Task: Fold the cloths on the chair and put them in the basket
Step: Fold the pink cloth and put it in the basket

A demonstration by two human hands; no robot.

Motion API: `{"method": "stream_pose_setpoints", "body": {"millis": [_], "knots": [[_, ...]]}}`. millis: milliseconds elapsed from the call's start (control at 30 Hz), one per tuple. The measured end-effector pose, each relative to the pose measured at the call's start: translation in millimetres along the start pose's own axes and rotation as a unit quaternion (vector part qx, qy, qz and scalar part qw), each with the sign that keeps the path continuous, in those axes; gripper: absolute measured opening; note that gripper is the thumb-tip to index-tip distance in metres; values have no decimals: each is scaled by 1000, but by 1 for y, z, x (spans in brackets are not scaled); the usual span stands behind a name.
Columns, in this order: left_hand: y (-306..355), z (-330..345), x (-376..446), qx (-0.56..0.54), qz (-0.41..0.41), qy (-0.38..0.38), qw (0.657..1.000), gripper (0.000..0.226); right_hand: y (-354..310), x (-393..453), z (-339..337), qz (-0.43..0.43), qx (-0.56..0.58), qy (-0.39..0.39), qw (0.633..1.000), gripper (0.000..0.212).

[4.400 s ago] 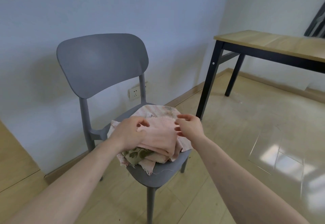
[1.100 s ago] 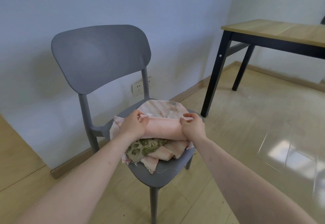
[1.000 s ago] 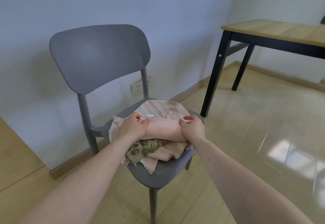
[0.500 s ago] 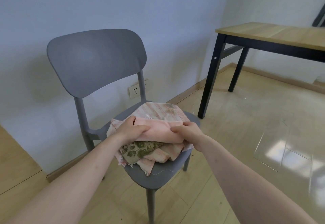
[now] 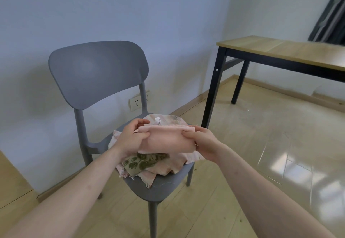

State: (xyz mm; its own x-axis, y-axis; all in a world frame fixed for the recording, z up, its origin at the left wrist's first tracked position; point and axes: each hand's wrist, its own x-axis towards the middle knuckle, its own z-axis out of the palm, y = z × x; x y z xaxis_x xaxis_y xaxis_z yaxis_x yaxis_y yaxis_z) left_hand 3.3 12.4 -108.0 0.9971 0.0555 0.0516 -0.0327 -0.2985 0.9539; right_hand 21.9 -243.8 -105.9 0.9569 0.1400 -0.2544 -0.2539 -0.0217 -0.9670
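Both hands hold a folded pink cloth (image 5: pixel 167 140) just above the heap of cloths (image 5: pixel 149 164) on the grey chair (image 5: pixel 97 73). The left hand (image 5: pixel 130 138) grips the cloth's left end, thumb on top near the upper edge and fingers (image 5: pixel 138 123) curled round behind it. The right hand (image 5: pixel 202 144) grips the right end, thumb across the front face and fingers tucked under and behind, where they are mostly hidden. The cloth is a thick oblong bundle, its long side running left to right, its upper edge showing layered folds. Whether its underside touches the heap cannot be told. The heap covers most of the seat: a green leaf-patterned cloth (image 5: pixel 143 162) sits at the front left, pale pink and striped pieces lie round and under it, and a frayed corner hangs over the seat's front edge. At the back of the heap a faded floral piece carries a small white label (image 5: pixel 158 121). The chair stands on a light wood floor (image 5: pixel 252 144) close to a pale wall with a socket (image 5: pixel 136 103) behind the chair's right post. To the right stands a worktop (image 5: pixel 280 49) with a wooden surface and black legs, well apart from the chair. A dark curtain (image 5: pixel 332 13) hangs in the far right corner.
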Motion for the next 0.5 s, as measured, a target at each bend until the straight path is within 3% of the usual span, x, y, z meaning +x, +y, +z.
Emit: {"method": "stream_pose_setpoints", "body": {"millis": [133,267,400,500], "knots": [[15,6,-8,-54,-31,-33,998,38,-6,-17,-11,-35,1,23,999,30],[16,23,-9,-13,-57,-107,993,23,11,-25,-21,-50,12,59,997,29],[3,49,2,88,-32,-57,994,16,42,-20,-32,-40,58,100,992,26],[-9,75,17,78,-26,-21,996,11,53,-5,-48,-26,90,119,988,25]]}}
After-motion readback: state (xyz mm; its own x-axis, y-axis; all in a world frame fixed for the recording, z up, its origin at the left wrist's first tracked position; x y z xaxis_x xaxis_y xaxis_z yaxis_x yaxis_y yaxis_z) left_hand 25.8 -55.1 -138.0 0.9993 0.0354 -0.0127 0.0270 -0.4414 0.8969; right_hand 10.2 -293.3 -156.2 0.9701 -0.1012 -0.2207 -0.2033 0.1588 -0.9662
